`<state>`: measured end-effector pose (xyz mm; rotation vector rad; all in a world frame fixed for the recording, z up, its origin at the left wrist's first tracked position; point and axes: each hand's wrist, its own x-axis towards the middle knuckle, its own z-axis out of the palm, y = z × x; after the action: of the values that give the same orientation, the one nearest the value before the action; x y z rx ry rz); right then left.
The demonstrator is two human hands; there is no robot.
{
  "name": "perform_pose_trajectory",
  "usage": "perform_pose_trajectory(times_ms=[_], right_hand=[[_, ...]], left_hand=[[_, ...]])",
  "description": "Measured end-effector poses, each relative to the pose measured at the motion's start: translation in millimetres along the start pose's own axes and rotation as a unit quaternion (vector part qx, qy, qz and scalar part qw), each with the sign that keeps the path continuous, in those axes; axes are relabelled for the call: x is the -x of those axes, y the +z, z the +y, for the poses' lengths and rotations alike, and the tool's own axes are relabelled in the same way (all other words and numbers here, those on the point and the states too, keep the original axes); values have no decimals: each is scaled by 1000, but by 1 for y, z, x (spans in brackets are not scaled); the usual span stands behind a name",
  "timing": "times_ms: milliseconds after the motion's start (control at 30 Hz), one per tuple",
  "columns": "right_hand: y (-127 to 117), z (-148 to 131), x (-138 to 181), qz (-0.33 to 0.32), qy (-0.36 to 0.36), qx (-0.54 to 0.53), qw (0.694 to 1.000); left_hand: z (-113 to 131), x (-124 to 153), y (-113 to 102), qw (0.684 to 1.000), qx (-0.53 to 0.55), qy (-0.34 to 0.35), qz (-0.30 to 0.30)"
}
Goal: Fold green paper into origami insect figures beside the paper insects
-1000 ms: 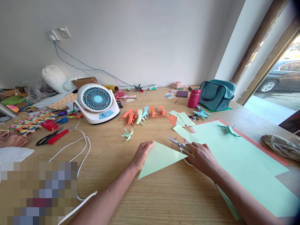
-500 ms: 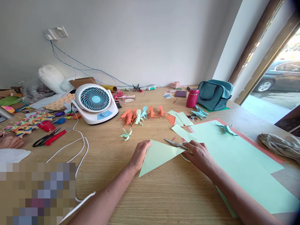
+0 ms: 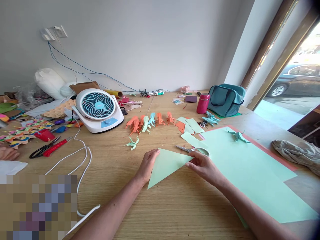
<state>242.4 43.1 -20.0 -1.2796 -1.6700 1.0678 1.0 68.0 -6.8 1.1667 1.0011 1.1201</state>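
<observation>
A light green paper triangle (image 3: 168, 166) is held above the wooden table between both hands. My left hand (image 3: 147, 166) pinches its upper left corner, thumb on top. At the right corner, my right hand (image 3: 203, 166) grips the paper between thumb and fingers. Just behind the right fingers lie scissors (image 3: 185, 149) with pale handles, their blades pointing left. Farther back stands a row of folded paper figures (image 3: 145, 124) in orange, green and blue. One green folded figure (image 3: 132, 143) sits nearer, left of the paper.
Large green sheets (image 3: 250, 176) spread to the right, over an orange one. Cut paper pieces (image 3: 191, 126), a pink flask (image 3: 203, 103) and a teal bag (image 3: 226, 100) stand behind. At left are a fan (image 3: 98, 110), red-handled pliers (image 3: 57, 146), a white cable (image 3: 86, 160) and another person's hand (image 3: 8, 153).
My right hand has let go of the scissors, which now lie on the table, and has taken the triangle's right corner. The left hand keeps its hold. The view has shifted slightly.
</observation>
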Motion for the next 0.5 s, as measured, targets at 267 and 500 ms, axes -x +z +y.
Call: perform_pose_trajectory(times_ms=[267, 500], right_hand=[[26, -2, 3, 62, 101, -265, 957], [19, 0, 1, 102, 92, -273, 952]], left_hand=[[-5, 1, 2, 1000, -25, 10, -10], [-6, 0, 1, 998, -47, 36, 3]])
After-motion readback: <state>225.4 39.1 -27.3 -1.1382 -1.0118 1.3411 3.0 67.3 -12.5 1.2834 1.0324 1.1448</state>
